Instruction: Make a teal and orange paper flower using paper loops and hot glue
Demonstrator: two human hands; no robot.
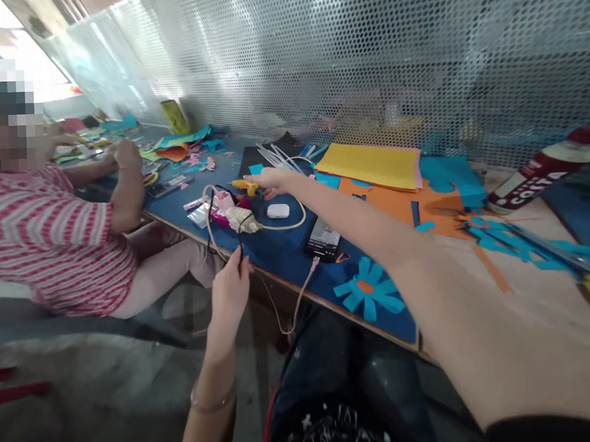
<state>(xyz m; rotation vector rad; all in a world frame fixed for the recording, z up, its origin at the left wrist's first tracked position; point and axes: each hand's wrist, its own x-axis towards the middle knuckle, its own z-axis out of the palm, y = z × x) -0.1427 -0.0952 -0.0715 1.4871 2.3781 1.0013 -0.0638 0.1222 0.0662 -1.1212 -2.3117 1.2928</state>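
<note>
My left hand point(231, 284) is closed at the table's front edge, thumb and fingers pinching a black cord point(241, 239). That cord runs up over a power strip point(244, 220) with plugs in it. Stretched across the table, my right hand point(273, 182) is closed around a small yellow glue gun point(246, 184); its fingers partly hide it. Just below that hand lies a white earbud case point(278, 211), with a pale cable looping around it. A phone point(323, 239) lies under my right forearm, a charging cable point(307, 282) in its lower end.
White sticks point(277, 157) lie behind my right hand. Yellow sheets point(370, 165), orange paper point(396, 208) and a blue paper flower point(368, 288) are to the right, with a bottle point(540, 174) and scissors point(557, 247). A person in a striped shirt point(58, 236) sits left. A perforated metal screen point(367, 70) stands behind.
</note>
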